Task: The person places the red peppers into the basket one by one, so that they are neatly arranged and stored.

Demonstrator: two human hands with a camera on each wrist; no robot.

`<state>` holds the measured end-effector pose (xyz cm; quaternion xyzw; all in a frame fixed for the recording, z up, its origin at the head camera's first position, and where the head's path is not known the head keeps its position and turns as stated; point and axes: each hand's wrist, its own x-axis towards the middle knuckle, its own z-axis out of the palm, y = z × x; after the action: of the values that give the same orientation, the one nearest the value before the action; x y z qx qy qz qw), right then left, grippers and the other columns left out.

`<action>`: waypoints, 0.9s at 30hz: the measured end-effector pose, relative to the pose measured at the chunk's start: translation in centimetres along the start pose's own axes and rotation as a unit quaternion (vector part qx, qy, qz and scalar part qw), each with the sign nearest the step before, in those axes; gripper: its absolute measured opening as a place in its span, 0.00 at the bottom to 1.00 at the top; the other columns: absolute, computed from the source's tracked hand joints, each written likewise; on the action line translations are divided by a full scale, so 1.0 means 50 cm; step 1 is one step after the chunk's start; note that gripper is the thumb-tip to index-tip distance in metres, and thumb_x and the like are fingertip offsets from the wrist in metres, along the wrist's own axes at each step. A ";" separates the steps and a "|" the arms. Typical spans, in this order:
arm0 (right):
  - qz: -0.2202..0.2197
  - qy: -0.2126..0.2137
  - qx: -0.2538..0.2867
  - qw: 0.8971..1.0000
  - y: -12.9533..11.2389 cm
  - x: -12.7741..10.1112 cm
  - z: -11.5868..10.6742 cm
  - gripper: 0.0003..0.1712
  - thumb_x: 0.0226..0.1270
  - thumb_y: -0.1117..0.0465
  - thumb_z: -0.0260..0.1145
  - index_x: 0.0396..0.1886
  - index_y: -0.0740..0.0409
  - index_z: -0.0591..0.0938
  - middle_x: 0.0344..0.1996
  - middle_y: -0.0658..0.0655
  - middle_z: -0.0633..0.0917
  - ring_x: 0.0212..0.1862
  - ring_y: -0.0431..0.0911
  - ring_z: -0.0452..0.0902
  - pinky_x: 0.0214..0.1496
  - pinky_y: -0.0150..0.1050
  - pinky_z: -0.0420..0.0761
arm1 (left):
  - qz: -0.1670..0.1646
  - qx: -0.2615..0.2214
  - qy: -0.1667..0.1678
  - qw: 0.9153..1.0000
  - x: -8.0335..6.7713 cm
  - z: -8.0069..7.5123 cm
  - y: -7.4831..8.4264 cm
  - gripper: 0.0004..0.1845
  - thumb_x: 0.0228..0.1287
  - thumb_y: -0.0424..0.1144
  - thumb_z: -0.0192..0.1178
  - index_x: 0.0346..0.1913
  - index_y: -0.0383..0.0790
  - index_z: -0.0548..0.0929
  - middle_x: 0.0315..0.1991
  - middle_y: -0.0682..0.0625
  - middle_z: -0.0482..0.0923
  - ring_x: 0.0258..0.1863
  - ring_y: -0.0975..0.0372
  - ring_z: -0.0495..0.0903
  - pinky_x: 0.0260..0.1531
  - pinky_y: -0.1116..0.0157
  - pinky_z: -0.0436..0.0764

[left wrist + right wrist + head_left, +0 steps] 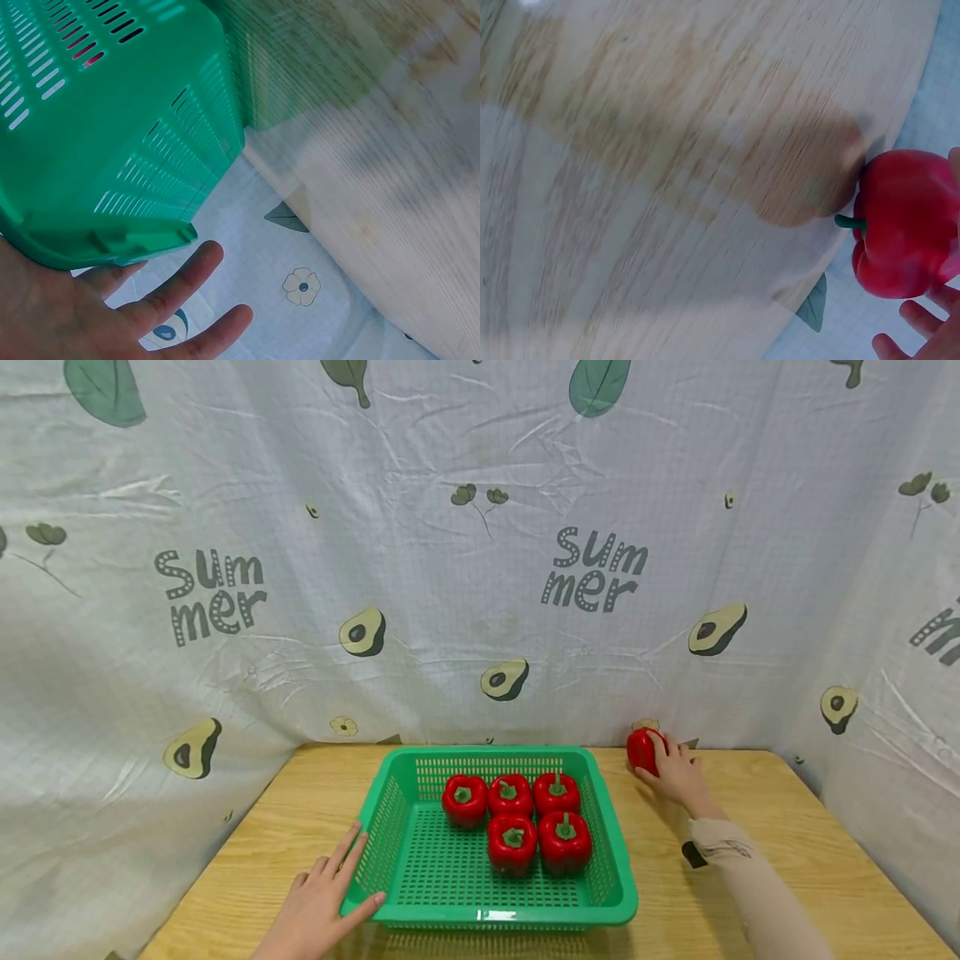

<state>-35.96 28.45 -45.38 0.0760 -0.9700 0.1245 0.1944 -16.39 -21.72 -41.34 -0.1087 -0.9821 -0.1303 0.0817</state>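
A green plastic basket stands on the table, with several red bell peppers inside, stems up, toward its right side. My left hand rests at the basket's left front corner, fingers spread along the rim; in the left wrist view its straight fingers extend past the rim. Beyond the basket's right side, my right hand grips another red bell pepper near the table's back edge. In the right wrist view this pepper shows its green stem, and the hand is partly cut off by the frame.
The wooden table ends at a pale printed curtain hanging behind it and at both sides. A small black object shows at the right wrist.
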 end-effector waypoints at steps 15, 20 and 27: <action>-0.001 0.025 -0.035 0.999 -0.004 0.002 0.007 0.37 0.54 0.55 0.65 0.59 0.62 0.59 0.48 0.73 0.67 0.48 0.68 0.62 0.38 0.63 0.64 | -0.005 -0.002 -0.001 1.000 0.000 0.002 0.001 0.41 0.55 0.62 0.52 0.67 0.41 0.59 0.68 0.46 0.54 0.48 0.48 0.73 0.37 0.44 0.70; 0.002 0.053 -0.036 0.998 0.001 -0.003 0.014 0.43 0.48 0.54 0.69 0.58 0.72 0.61 0.48 0.73 0.69 0.48 0.67 0.63 0.38 0.62 0.66 | -0.004 -0.002 -0.001 1.000 0.000 0.002 0.000 0.41 0.55 0.62 0.53 0.67 0.41 0.59 0.68 0.47 0.55 0.48 0.49 0.72 0.36 0.44 0.71; -0.009 0.061 -0.026 0.998 0.005 -0.007 0.013 0.42 0.46 0.54 0.70 0.55 0.74 0.63 0.48 0.72 0.68 0.47 0.67 0.61 0.37 0.60 0.65 | -0.004 -0.003 -0.003 1.000 0.002 0.003 -0.001 0.41 0.55 0.62 0.52 0.67 0.42 0.58 0.69 0.47 0.53 0.49 0.49 0.72 0.36 0.44 0.70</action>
<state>-35.90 28.55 -46.16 0.0717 -0.9586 0.1016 0.2561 -16.50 -21.71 -41.48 -0.1053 -0.9824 -0.1334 0.0778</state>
